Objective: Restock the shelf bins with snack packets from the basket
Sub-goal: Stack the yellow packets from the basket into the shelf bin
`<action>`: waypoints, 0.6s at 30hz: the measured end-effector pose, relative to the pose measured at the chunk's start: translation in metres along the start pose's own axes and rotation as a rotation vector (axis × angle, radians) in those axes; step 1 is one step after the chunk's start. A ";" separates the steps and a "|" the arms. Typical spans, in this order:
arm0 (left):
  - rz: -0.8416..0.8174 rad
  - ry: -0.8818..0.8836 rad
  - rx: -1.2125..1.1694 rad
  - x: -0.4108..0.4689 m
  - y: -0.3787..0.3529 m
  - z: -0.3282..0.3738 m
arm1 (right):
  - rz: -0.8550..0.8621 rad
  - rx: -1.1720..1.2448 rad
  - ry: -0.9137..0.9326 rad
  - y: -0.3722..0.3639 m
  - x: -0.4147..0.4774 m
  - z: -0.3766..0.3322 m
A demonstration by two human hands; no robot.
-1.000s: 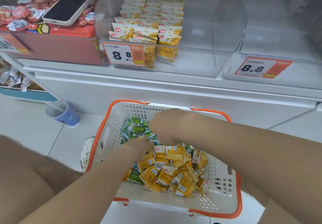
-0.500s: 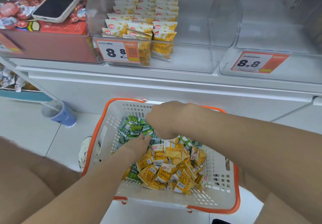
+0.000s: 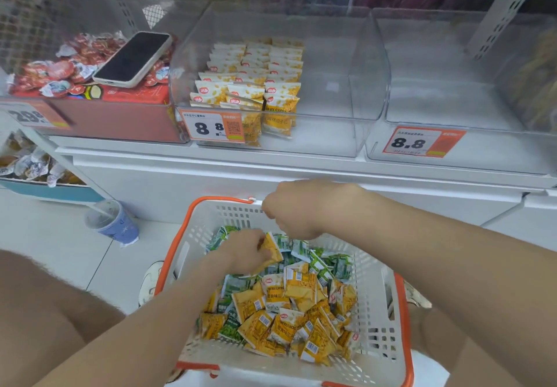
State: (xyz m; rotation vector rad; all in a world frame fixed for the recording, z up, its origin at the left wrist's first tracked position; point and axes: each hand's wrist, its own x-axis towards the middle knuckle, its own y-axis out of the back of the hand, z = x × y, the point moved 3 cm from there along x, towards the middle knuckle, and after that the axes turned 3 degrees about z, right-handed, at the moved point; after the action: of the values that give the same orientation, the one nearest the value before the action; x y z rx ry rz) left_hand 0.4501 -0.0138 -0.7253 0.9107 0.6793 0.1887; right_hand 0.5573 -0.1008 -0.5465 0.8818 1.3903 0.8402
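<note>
A white basket (image 3: 373,305) with an orange rim sits low in front of me, holding several yellow packets (image 3: 280,323) and green packets (image 3: 325,263). My left hand (image 3: 241,252) is inside the basket's far end, pinching one yellow packet (image 3: 272,249). Just above the basket's far rim, my right hand (image 3: 291,208) hovers with its fingers curled shut and nothing visible in them. On the shelf above, the middle clear bin (image 3: 331,136) holds neat rows of yellow packets (image 3: 250,85) in its left half. The right clear bin (image 3: 452,103) holds nothing.
A phone (image 3: 134,58) lies on red snacks in the left red bin (image 3: 120,118). Price tags (image 3: 422,142) hang on the bin fronts. A blue cup (image 3: 113,224) stands on the floor to the left, and a shoe (image 3: 149,284) shows beside the basket.
My right hand has risen out of the packets to the basket's far rim. My left hand has taken hold of a yellow packet. The view has tilted up toward the shelf.
</note>
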 end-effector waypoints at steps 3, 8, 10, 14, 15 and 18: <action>0.016 0.008 -0.497 -0.015 0.042 0.032 | 0.049 0.055 -0.034 0.016 -0.018 0.015; 0.057 -0.052 -0.948 -0.042 0.110 0.077 | 0.241 0.182 0.020 0.034 -0.041 0.033; 0.050 -0.095 -1.115 -0.053 0.130 0.092 | 0.367 0.251 0.077 0.043 -0.047 0.035; -0.005 -0.152 -1.209 -0.074 0.163 0.113 | 0.665 0.377 0.133 0.064 -0.058 0.041; -0.001 -0.155 -1.198 -0.077 0.171 0.116 | 0.702 0.403 0.121 0.067 -0.059 0.043; 0.086 -0.151 -1.002 -0.080 0.193 0.122 | 0.761 0.492 0.060 0.075 -0.063 0.052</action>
State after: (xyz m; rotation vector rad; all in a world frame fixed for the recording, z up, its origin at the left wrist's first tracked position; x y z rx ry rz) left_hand 0.4873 -0.0104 -0.4861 -0.0134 0.3233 0.4770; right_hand 0.6093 -0.1245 -0.4517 1.8465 1.3360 1.1040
